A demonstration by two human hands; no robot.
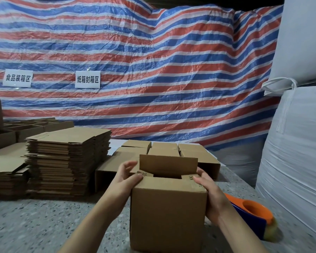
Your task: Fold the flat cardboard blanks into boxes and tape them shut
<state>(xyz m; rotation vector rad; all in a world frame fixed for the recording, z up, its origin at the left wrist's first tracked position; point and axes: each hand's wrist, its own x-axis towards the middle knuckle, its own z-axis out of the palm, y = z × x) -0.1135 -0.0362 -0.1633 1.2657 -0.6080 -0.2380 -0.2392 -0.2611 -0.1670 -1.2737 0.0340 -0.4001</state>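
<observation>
Cardboard is the whole scene: one box (168,212) stands upright on the near part of the speckled bench (44,225), squared up but not closed. Its near flap is folded down, the two side flaps lie inward, and the far flap (168,166) stands up, so the top is only partly folded and carries no tape that I can see. The left hand (125,181) grips the box's upper left edge with the thumb pressing on the near flap; the right hand (208,189) wraps the upper right corner likewise.

My reading is that this box is mid-fold: the far flap must come down, then the seam wants taping. One tape dispenser (252,218) (orange and blue) lies on the bench just right of the box, untouched.

Behind the box sits a cluster of finished boxes (164,150), about six tops showing, though the count is uncertain. To the left stand two stacks of flat blanks (67,161), the nearer one tall, too many to count, so much work remains. More open cartons (26,128) sit at far left.
</observation>
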